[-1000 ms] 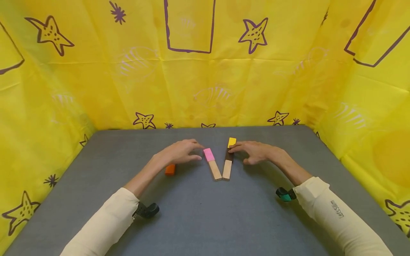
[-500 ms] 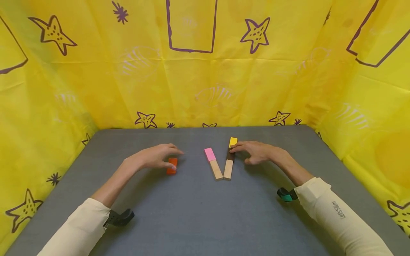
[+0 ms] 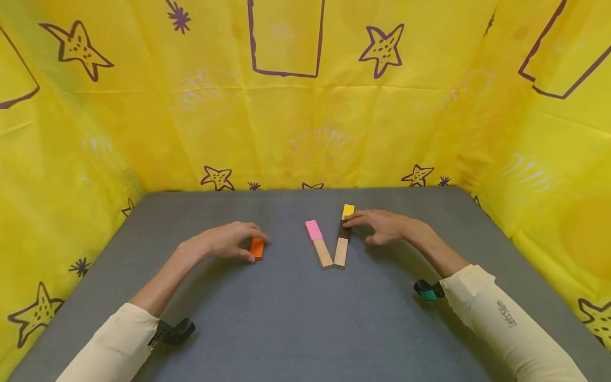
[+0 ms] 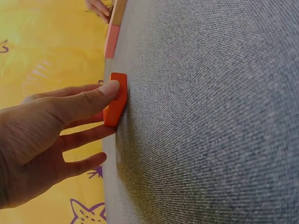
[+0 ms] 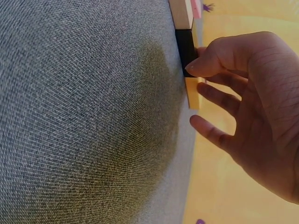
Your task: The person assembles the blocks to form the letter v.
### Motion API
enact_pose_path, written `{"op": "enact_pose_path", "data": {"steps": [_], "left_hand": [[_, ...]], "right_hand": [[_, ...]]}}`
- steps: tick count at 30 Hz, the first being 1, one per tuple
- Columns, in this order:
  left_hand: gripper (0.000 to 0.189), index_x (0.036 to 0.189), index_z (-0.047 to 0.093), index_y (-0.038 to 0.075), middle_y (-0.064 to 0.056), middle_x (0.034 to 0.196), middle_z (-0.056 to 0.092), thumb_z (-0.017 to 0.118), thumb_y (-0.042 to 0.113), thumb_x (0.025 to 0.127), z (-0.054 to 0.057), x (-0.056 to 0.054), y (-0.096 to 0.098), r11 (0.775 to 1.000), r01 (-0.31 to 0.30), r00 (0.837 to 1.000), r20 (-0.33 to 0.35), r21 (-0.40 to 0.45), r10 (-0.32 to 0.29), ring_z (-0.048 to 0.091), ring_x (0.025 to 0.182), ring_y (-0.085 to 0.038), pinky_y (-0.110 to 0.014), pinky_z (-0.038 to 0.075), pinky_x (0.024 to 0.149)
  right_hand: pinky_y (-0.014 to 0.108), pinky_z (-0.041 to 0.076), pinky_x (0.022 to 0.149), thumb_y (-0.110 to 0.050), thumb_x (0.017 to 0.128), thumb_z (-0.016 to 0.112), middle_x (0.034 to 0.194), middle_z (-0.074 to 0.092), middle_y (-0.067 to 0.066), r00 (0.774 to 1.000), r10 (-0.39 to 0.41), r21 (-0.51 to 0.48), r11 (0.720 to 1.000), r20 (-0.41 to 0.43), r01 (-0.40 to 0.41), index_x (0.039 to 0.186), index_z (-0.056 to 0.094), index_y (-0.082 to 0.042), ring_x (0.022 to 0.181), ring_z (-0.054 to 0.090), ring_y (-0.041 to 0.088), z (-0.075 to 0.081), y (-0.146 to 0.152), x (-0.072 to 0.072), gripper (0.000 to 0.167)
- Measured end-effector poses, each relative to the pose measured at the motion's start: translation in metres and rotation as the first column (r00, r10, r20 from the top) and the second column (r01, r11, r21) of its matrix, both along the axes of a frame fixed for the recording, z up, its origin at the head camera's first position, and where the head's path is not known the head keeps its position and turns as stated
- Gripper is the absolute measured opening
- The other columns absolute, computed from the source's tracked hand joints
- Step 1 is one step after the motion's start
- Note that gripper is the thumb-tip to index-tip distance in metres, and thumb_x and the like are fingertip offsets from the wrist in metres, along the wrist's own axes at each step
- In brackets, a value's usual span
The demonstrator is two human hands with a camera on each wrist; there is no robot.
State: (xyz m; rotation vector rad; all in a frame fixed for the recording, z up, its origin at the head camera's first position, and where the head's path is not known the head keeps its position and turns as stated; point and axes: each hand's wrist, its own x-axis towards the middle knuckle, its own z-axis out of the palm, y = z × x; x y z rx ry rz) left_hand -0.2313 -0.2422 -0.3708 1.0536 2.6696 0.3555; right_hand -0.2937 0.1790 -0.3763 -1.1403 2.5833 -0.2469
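In the head view my left hand (image 3: 226,241) pinches an orange block (image 3: 257,249) on the left of the table, thumb at its near end and fingers at its far side. The left wrist view shows the thumb pressed on that orange block (image 4: 119,100). My right hand (image 3: 384,227) rests its fingertips where a dark brown block (image 3: 344,230) meets a yellow block (image 3: 349,210); its thumb stands apart from them. A plain wooden block (image 3: 341,252) continues this row. A pink block (image 3: 313,229) and another wooden block (image 3: 323,254) form a second row, meeting the first in a V.
Grey cloth covers the table (image 3: 305,329). Yellow curtains (image 3: 281,122) with starfish drawings enclose its back and sides. Black straps (image 3: 176,331) hang at both wrists.
My left hand has moved left from beside the pink block to the orange block and taken hold of it. The right hand stays at the brown and yellow blocks.
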Motion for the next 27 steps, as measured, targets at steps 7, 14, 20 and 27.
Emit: {"op": "enact_pose_path", "data": {"steps": [7,14,20,27], "left_hand": [[0.05,0.138,0.069,0.014,-0.008,0.136,0.067,0.081,0.027,0.092,0.0003,0.004,-0.0017,1.0,-0.017,1.0,-0.007,-0.012,0.017,0.062,0.127,-0.03,-0.054,0.049,0.113],[0.045,0.135,0.07,0.015,-0.009,0.134,0.068,0.081,0.024,0.093,0.0012,0.0036,-0.0019,0.999,-0.036,0.999,-0.039,-0.018,0.035,0.063,0.125,-0.03,-0.055,0.051,0.11],[0.043,0.135,0.07,0.012,-0.01,0.13,0.069,0.078,0.024,0.095,0.0046,0.0029,-0.001,0.998,-0.056,0.996,-0.068,0.007,0.056,0.065,0.12,-0.03,-0.055,0.053,0.106],[0.043,0.135,0.07,0.011,-0.012,0.131,0.069,0.078,0.026,0.095,0.0088,0.0003,0.0022,0.997,-0.077,0.992,-0.099,0.021,0.078,0.066,0.12,-0.032,-0.056,0.053,0.105]], "right_hand": [[0.067,0.031,0.123,-0.005,0.087,0.059,0.164,0.045,0.019,1.0,-0.006,0.005,1.0,0.009,0.006,0.152,0.055,-0.014,0.152,0.041,0.044,-0.0004,-0.0011,-0.0002,0.066],[0.068,0.031,0.123,-0.004,0.087,0.059,0.163,0.045,0.019,1.0,-0.003,-0.004,1.0,0.009,0.003,0.152,0.056,-0.013,0.152,0.041,0.044,0.0013,-0.0016,0.0007,0.065],[0.066,0.034,0.122,-0.003,0.085,0.058,0.162,0.047,0.02,1.0,0.013,-0.005,1.0,-0.003,-0.013,0.15,0.057,-0.011,0.151,0.043,0.043,0.0011,-0.0009,0.0007,0.066],[0.066,0.035,0.122,-0.003,0.085,0.058,0.162,0.047,0.019,1.0,0.018,-0.01,1.0,-0.014,-0.018,0.15,0.057,-0.011,0.151,0.044,0.043,0.0001,-0.0006,0.0004,0.066]]}}
